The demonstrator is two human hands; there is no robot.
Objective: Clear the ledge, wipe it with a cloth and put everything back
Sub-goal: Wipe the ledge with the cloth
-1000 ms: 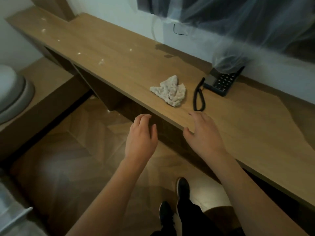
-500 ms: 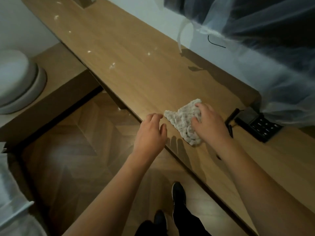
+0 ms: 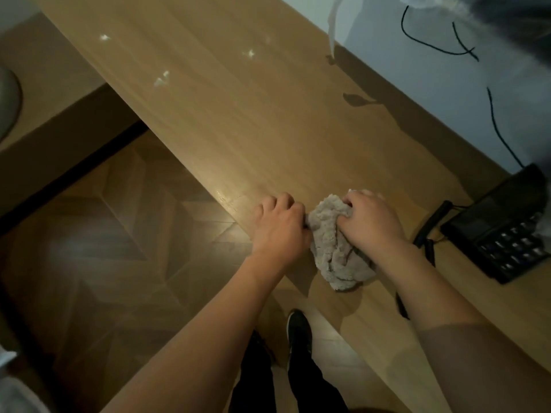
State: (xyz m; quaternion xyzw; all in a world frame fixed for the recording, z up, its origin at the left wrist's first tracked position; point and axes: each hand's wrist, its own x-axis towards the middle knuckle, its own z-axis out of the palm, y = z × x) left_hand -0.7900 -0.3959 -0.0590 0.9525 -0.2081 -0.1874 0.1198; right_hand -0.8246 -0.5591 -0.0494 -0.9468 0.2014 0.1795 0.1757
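Wooden ledge [image 3: 238,120] runs from far left to near right, white specks at its far end. Near its front edge lies the crumpled beige terry cloth [image 3: 334,248]; left hand [image 3: 278,226] pinches its left edge, right hand [image 3: 371,223] grips its top. Soft, light and limp, it's probably best bunched in a fist

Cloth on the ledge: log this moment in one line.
cloth bunched on ledge | left hand grips | right hand grips | phone beside

Crumpled beige cloth [image 3: 337,248] on wooden ledge [image 3: 238,120] near front edge.
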